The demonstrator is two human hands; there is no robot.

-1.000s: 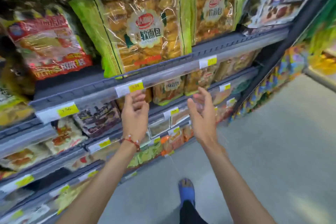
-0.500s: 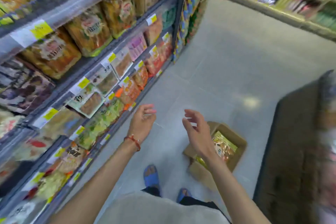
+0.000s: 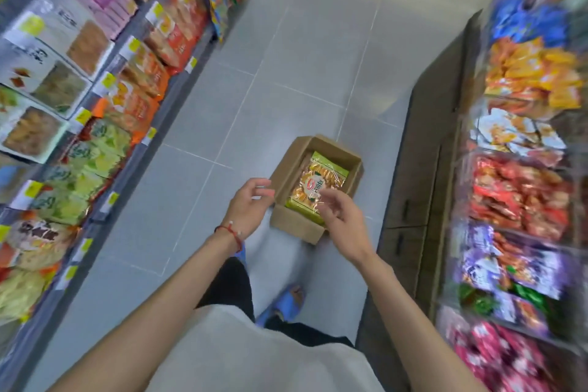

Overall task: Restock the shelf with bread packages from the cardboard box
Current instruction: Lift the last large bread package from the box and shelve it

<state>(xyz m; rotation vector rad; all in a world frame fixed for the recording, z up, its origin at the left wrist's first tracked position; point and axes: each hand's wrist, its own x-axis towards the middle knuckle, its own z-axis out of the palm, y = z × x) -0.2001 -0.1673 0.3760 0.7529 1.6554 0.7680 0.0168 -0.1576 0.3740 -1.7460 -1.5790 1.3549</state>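
An open cardboard box [image 3: 288, 170] stands on the grey tiled floor in the middle of the aisle. Inside it lies a bread package [image 3: 313, 180], clear wrap with green edges and a round red label. My left hand [image 3: 249, 205], a red string around its wrist, hovers open above the box's left edge. My right hand [image 3: 342, 221] hangs open above the box's near end, covering the package's lower right corner. Both hands hold nothing. The shelf [image 3: 133, 149] with packaged bread and snacks runs along the left.
A brown counter [image 3: 423, 149] lines the right side of the aisle, with clear bins of wrapped sweets [image 3: 521, 194] above it. My feet in blue slippers [image 3: 286, 301] stand on the floor [image 3: 302, 57] just before the box.
My view has swung from the upper shelf down to the floor. Both hands have dropped from the shelf edge to just above the cardboard box, still holding nothing.
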